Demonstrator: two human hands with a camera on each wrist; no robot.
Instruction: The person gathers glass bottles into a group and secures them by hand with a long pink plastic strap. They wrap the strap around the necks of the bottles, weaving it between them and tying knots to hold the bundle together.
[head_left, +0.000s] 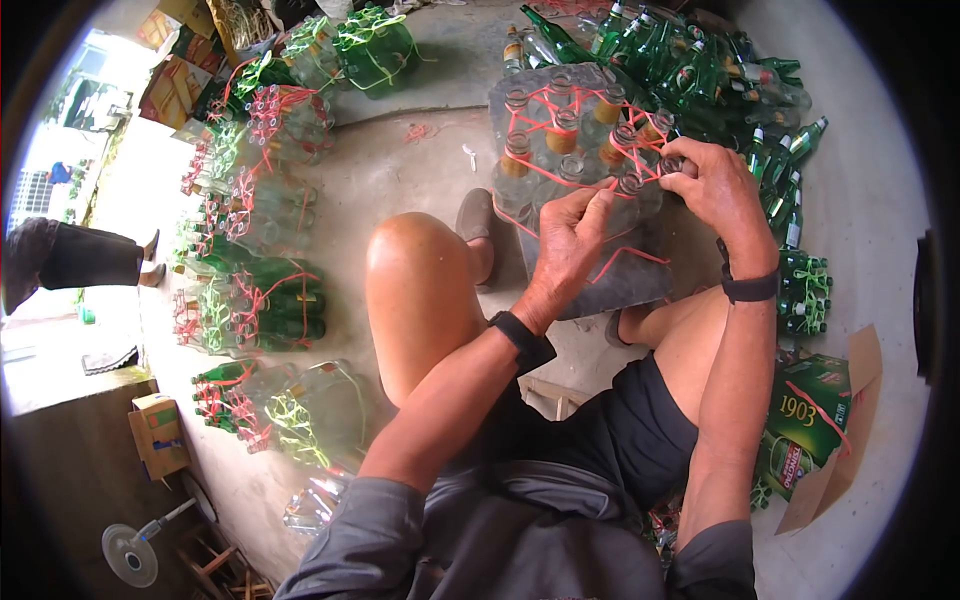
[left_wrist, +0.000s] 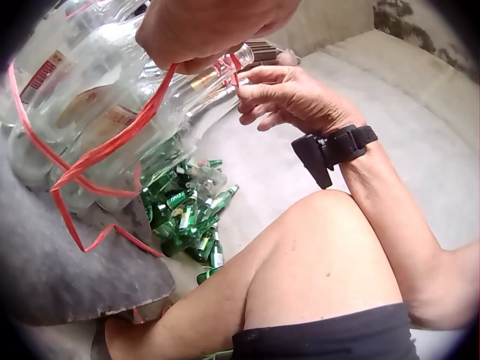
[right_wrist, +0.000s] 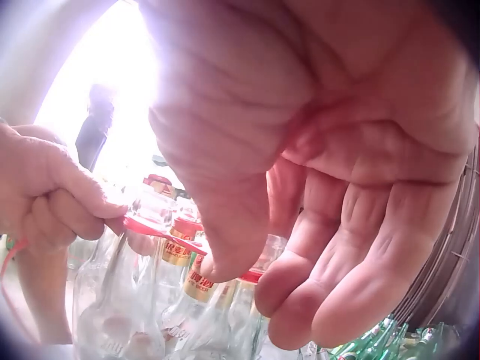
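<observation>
The thin red plastic string (left_wrist: 109, 150) crosses the necks of the bundle of clear glass bottles (head_left: 570, 140). The left hand (head_left: 570, 245), at the bundle's near edge, pinches it. The right hand (head_left: 720, 190), at its right corner, grips it too. I think it is best to pull both ends tight, under the neck rims, so no loop slips.

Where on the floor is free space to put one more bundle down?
Bare floor lies between the tied bundles on the left and the clear bottles, where the left hand and right hand pinch red string. A second bare strip lies right of the green bottle pile, above the carton. The pile and bundle rows are crowded.
</observation>
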